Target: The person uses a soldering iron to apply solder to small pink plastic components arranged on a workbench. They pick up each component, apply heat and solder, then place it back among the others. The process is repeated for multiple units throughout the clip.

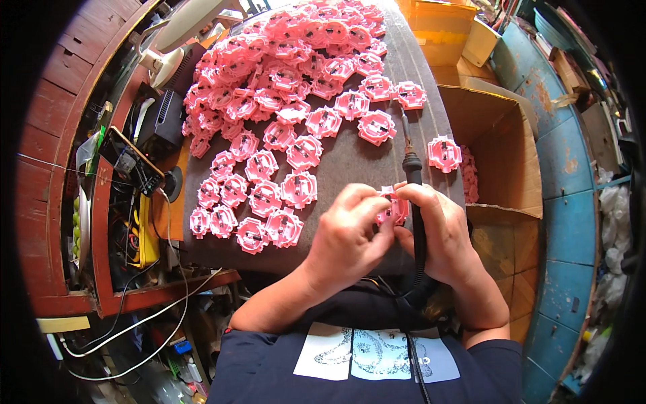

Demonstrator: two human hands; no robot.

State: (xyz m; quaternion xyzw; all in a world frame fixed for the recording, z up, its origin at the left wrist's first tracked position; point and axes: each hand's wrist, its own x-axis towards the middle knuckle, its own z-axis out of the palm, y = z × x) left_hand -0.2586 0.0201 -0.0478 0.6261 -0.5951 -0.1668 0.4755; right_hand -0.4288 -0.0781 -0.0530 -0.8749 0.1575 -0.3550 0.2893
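Observation:
My left hand (350, 232) is closed, its fingers pinching a small pink plastic part (400, 209) at the near right of the grey work surface. My right hand (436, 222) holds a soldering iron (412, 163) with a black handle, its metal tip pointing away from me. The fingers of that hand also rest against the pink part's right side, and both hands hide much of it. Similar pink parts with dark centres (262, 165) lie loosely spread left of my hands. One more pink part (444, 154) sits alone to the right of the iron.
A large heap of pink parts (289, 54) covers the far side of the surface. To the right stands an open cardboard box (498, 148) with pink parts inside. A phone on a stand (134, 158) and loose white cables (155, 347) are at the left.

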